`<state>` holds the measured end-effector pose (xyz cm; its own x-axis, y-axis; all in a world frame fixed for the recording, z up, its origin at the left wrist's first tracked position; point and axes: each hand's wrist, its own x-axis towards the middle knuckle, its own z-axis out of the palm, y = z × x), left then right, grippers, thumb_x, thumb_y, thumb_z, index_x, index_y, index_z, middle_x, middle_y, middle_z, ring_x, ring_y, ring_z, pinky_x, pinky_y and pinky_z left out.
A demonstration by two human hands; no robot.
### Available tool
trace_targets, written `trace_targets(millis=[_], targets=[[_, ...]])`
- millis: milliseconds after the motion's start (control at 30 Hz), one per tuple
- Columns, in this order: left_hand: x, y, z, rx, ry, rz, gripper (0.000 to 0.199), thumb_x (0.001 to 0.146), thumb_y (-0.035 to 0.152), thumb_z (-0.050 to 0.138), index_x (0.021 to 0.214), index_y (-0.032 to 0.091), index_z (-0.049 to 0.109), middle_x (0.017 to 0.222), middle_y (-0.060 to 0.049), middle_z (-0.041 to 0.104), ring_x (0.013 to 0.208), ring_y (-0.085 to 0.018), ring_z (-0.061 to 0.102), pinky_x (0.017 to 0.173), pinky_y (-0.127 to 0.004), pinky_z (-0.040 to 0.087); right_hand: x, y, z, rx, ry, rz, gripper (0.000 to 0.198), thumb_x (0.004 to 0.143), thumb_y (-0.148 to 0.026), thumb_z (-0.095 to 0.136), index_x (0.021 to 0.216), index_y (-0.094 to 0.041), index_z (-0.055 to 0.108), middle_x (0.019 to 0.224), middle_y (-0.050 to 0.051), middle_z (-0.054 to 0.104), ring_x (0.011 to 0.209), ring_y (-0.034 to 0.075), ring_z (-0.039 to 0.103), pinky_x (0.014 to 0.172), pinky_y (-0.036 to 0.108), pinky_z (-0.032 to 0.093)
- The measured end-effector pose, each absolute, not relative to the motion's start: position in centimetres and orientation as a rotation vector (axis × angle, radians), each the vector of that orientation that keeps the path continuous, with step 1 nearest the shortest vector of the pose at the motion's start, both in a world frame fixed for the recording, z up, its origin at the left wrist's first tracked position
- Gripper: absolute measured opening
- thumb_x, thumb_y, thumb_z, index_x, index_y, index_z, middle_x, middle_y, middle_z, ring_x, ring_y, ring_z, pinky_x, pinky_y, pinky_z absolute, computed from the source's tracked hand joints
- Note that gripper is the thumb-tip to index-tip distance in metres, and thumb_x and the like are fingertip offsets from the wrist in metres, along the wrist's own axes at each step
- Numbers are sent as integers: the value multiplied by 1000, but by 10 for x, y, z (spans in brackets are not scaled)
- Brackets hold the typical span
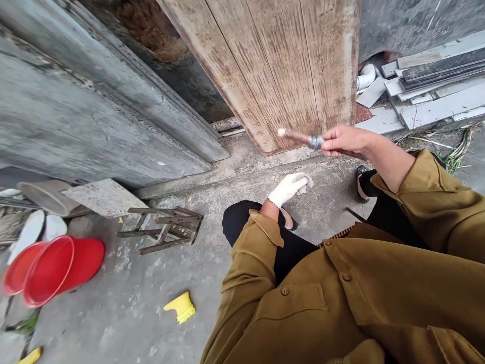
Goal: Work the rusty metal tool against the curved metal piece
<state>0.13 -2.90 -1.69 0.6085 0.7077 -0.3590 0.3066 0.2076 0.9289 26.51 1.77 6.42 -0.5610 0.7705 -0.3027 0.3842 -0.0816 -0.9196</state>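
Observation:
My right hand (343,140), bare, is closed around a wooden stick (297,135). The stick has a pale rounded end pointing left, and silvery wire (315,142) is wound round it just ahead of my fingers. Behind it stands a large worn wooden board (299,65) with dark vertical seams, its lower edge near the stick. A white glove covers my left hand (290,189), which hovers in front of my knee with its fingers curled in and nothing seen in them.
A small wooden stool (166,230) lies on the concrete to the left. Beyond it are red plastic buckets (85,263) and a grey tub (47,197). One yellow boot-shaped piece (181,306) lies on the ground. Tiles and planks (443,76) are stacked at the right.

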Motion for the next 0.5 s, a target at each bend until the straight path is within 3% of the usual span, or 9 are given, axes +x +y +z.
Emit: trace_targets(millis=[167, 300, 367, 433, 500], targets=[[2, -29, -12, 1344, 860, 217, 32, 85, 50, 66, 81, 19, 72, 58, -6, 60, 57, -16, 50, 60, -33, 43, 258, 26, 47, -1835, -2231, 1135, 26, 90, -40, 62, 87, -15, 69, 79, 8, 67, 71, 17, 60, 65, 29, 41], [2, -30, -9, 1355, 843, 193, 27, 83, 44, 68, 78, 18, 72, 67, -9, 66, 56, -15, 52, 59, -33, 42, 242, 19, 31, -1888, -2737, 904, 23, 86, -35, 65, 87, -13, 72, 85, 11, 69, 78, 22, 62, 65, 31, 39], [1, -31, -9, 1370, 838, 203, 26, 82, 42, 68, 76, 17, 72, 69, -10, 67, 57, -16, 53, 58, -33, 41, 236, 12, 27, -1790, -2930, 1193, 16, 81, -30, 71, 78, -14, 71, 72, 7, 66, 65, 18, 58, 61, 30, 38], [1, -32, -8, 1381, 853, 225, 25, 82, 42, 68, 75, 18, 70, 70, -10, 68, 58, -17, 54, 57, -33, 41, 233, 5, 28, -1530, -2992, 1729, 16, 76, -29, 76, 72, -14, 69, 59, 1, 59, 53, 12, 50, 57, 27, 36], [0, -33, -5, 1394, 902, 264, 25, 83, 41, 68, 75, 18, 70, 70, -10, 68, 63, -18, 57, 58, -32, 41, 234, 2, 35, -1131, -2830, 2233, 24, 73, -36, 79, 75, -14, 69, 58, -2, 58, 50, 9, 48, 56, 24, 37]])
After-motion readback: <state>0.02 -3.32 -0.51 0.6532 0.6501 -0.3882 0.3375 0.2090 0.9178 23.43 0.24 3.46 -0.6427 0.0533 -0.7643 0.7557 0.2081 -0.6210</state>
